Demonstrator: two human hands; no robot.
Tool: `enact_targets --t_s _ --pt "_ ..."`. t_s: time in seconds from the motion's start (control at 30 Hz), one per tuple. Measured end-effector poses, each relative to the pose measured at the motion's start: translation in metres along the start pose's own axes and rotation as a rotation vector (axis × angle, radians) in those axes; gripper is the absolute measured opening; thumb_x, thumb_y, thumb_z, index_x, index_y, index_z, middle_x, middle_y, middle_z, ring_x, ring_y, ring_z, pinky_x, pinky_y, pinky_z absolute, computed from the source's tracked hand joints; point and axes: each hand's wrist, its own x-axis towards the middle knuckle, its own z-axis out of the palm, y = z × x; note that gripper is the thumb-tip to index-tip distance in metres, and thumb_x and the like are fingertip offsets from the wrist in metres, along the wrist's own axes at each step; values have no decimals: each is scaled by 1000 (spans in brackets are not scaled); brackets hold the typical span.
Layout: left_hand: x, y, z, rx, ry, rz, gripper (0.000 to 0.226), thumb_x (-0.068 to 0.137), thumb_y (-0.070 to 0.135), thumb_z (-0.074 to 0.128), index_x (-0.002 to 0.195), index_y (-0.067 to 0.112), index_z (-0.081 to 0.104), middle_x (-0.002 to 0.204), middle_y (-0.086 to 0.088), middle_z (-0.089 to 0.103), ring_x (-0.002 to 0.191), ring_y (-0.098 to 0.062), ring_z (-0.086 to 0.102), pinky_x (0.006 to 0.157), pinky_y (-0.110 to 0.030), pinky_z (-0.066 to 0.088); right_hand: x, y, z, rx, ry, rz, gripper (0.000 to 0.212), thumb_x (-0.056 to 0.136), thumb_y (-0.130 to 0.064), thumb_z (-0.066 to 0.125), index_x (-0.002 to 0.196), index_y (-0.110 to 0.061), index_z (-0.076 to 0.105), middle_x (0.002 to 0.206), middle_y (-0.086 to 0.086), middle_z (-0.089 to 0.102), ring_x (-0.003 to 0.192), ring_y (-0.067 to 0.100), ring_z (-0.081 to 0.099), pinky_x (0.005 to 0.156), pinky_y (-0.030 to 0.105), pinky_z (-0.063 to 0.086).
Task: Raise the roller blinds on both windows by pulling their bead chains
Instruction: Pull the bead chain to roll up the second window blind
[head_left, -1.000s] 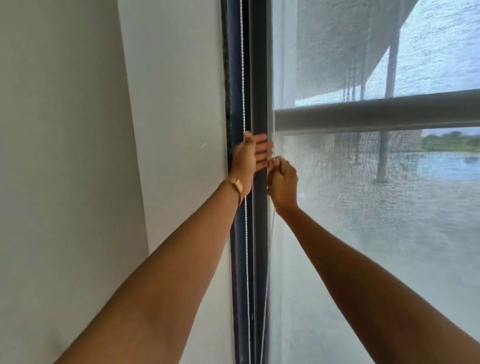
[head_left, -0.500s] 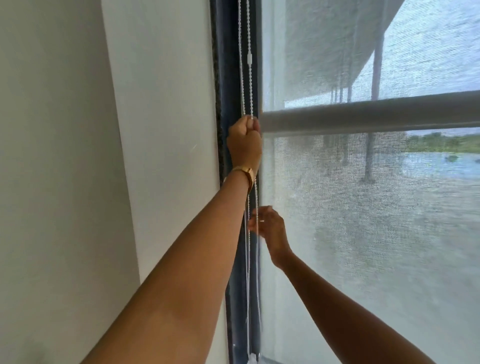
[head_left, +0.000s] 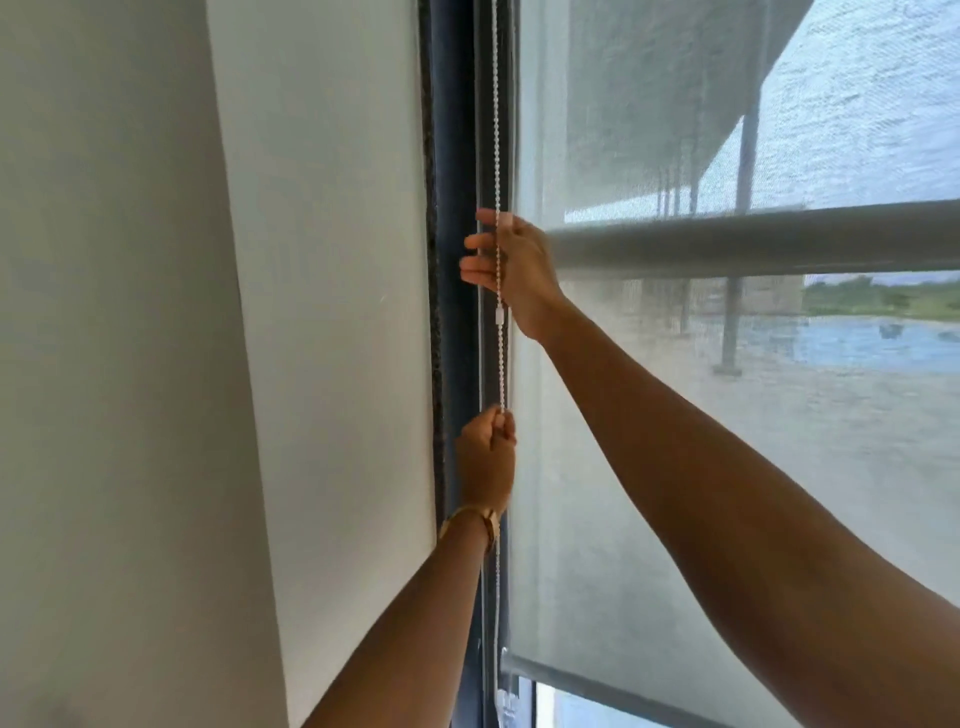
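A white bead chain (head_left: 496, 130) hangs down the dark window frame (head_left: 452, 208), left of a translucent grey roller blind (head_left: 675, 467). My left hand (head_left: 485, 457), with a gold bracelet at the wrist, is low and closed in a fist on the chain. My right hand (head_left: 511, 265) is higher up, at the level of the window's grey crossbar (head_left: 753, 239), fingers spread around the chain without closing on it. The blind's bottom bar (head_left: 597, 686) shows at the lower edge, with bare glass under it.
A white wall (head_left: 322, 312) runs along the left of the frame. Through the blind I see a building overhang, posts, water and trees outside.
My left hand has come down from crossbar height with the chain in it. My right hand has gone up from below to the crossbar. The blind's bottom bar has come into view.
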Motion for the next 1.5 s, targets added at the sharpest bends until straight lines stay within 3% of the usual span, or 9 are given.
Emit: enact_targets --t_s 0.17,0.3,0.43,0.73,0.87,1.03,1.2,1.3,1.5 --pt "-13 -14 -2 -16 -124 -80 33 95 5 39 65 7 52 54 0 47 54 -10 45 58 -18 40 -20 18 -1 -58 100 -92 38 94 0 21 67 -13 44 60 3 38 50 7 35 44 16 26" --pt "-10 -5 -3 -113 -185 -166 29 99 14 36 96 7 64 91 -7 71 84 -18 66 75 -31 54 -29 19 -16 -102 119 -156 36 87 5 19 63 -12 41 59 5 36 50 10 35 45 19 25" --pt "31 43 -10 -297 -103 -136 33 100 24 34 116 11 59 114 -10 67 104 -21 63 85 -26 52 -45 35 -27 -153 173 -123 36 88 0 24 62 -16 44 57 2 39 51 10 35 46 21 25" --pt "107 166 -16 -413 -154 -34 35 102 20 29 112 1 56 82 -6 62 65 -17 61 60 -27 53 -116 91 -23 -89 141 1 33 80 10 24 64 -14 40 58 1 38 49 9 33 40 16 26" --pt "103 173 -14 -402 -152 -18 35 97 4 30 103 2 64 62 0 44 49 -8 37 43 -19 33 -145 113 -22 -48 96 41 31 83 10 24 68 -12 40 57 -3 40 46 5 32 39 13 26" --pt "90 155 -20 -439 -115 83 39 95 -1 29 68 15 53 61 4 42 49 -5 32 42 -9 28 -147 111 -26 -151 -75 154 34 101 -11 30 76 -10 53 60 5 48 42 5 37 39 16 29" --pt "71 134 -23 -396 -88 96 38 90 -5 29 67 16 51 59 3 41 52 -8 35 48 -15 31 -100 60 -35 -121 -189 121 31 100 -8 27 94 -10 57 80 3 67 65 15 63 59 28 55" --pt "57 109 -22 -369 -77 88 38 88 -3 32 63 19 50 60 3 43 54 -9 37 49 -20 31 -65 18 -35 -114 -104 -7 35 95 -9 27 103 -7 61 86 0 68 73 5 68 63 20 55" --pt "18 72 -12 -321 -123 8 30 91 -3 33 71 8 52 60 3 42 53 -9 34 52 -20 30 -12 -48 -16 14 -116 67 40 102 -22 21 116 -5 54 103 7 68 90 20 66 75 30 55"
